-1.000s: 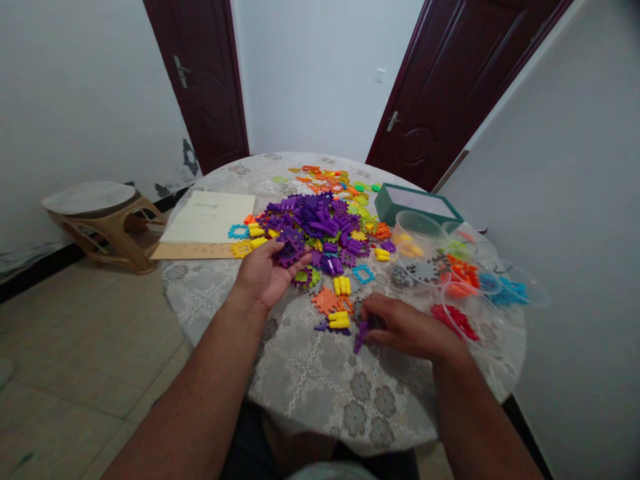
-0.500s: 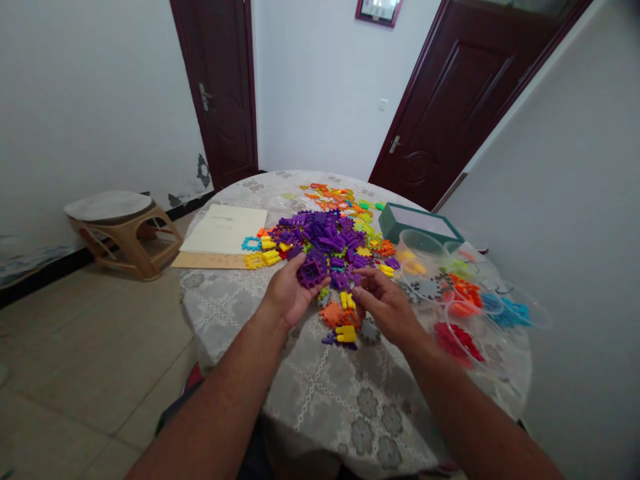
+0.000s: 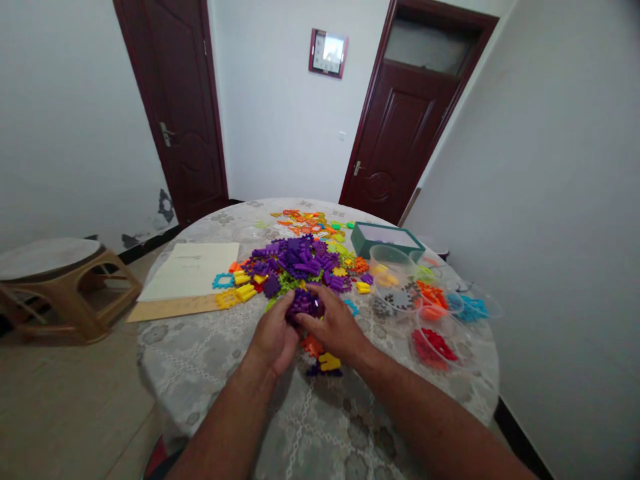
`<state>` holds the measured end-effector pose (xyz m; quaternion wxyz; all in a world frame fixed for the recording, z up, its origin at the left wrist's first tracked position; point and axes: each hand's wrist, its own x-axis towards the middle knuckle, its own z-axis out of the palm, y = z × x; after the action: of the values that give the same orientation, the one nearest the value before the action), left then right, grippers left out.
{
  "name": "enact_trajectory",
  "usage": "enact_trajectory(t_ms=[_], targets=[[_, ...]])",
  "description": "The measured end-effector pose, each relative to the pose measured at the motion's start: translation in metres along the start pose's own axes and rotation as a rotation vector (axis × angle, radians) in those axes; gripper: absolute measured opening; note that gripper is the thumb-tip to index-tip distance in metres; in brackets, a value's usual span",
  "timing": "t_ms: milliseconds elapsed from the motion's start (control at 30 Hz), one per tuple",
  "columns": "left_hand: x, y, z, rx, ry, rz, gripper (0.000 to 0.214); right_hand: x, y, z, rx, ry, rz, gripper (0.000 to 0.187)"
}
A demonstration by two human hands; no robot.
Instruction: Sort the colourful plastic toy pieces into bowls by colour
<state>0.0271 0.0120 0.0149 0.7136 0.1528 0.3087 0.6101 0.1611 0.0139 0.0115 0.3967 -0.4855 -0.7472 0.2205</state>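
Purple plastic building pieces (image 3: 305, 304) are held between my two hands in front of the heap. My left hand (image 3: 277, 333) grips them from the left, thumb up. From the right, my right hand (image 3: 333, 323) closes its fingers on the same pieces. The fingers partly hide how they fit together. Just beyond lies a heap of purple pieces (image 3: 297, 257), with yellow, green and orange ones around it. Under and below my hands sit an orange piece (image 3: 312, 345) and a yellow piece (image 3: 330, 362) on a dark purple one.
Clear plastic tubs at the right hold grey pieces (image 3: 400, 297), orange pieces (image 3: 431, 297), blue pieces (image 3: 470, 307) and red pieces (image 3: 434, 348). A green box (image 3: 387, 241) stands behind them. Paper sheets (image 3: 190, 273) lie at the left on the round table. A stool (image 3: 65, 287) stands beyond.
My right hand has come across to my left and now grips the purple pieces with it. The camera view has shifted right and up.
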Motion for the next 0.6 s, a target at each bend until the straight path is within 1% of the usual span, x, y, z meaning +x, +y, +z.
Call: enact_trajectory(t_ms=[67, 133, 167, 233, 300, 400, 433, 467, 533, 567, 600], targets=[[-0.001, -0.002, 0.000, 0.012, 0.035, 0.000, 0.015, -0.004, -0.005, -0.001, -0.028, -0.066, -0.005, 0.041], [-0.002, -0.004, 0.001, 0.028, 0.052, -0.006, 0.013, -0.009, -0.010, -0.004, -0.065, -0.117, -0.037, 0.040], [-0.003, -0.005, 0.001, 0.037, 0.042, -0.009, 0.012, -0.010, -0.013, -0.007, -0.077, -0.139, -0.049, 0.039], [-0.005, -0.006, 0.001, 0.065, -0.018, -0.019, 0.008, -0.008, -0.015, -0.018, -0.087, -0.185, -0.033, 0.031], [-0.007, -0.004, -0.001, 0.121, -0.057, -0.023, 0.014, 0.002, -0.010, -0.038, -0.031, -0.278, 0.074, 0.022], [-0.009, 0.003, -0.005, 0.251, 0.008, 0.033, 0.030, 0.036, 0.012, -0.081, 0.172, -0.455, 0.293, 0.023], [-0.009, 0.007, -0.007, 0.305, 0.034, 0.074, 0.034, 0.051, 0.023, -0.098, 0.219, -0.451, 0.337, 0.025], [-0.009, 0.011, -0.009, 0.369, 0.052, 0.124, 0.036, 0.067, 0.035, -0.114, 0.229, -0.403, 0.372, 0.026], [-0.007, 0.021, -0.014, 0.553, 0.074, 0.236, 0.039, 0.101, 0.060, -0.145, 0.220, -0.251, 0.505, 0.027], [-0.005, 0.026, -0.017, 0.678, 0.089, 0.290, 0.039, 0.118, 0.073, -0.158, 0.207, -0.155, 0.572, 0.028], [-0.004, 0.030, -0.021, 0.819, 0.105, 0.339, 0.037, 0.134, 0.085, -0.170, 0.200, -0.094, 0.606, 0.028]])
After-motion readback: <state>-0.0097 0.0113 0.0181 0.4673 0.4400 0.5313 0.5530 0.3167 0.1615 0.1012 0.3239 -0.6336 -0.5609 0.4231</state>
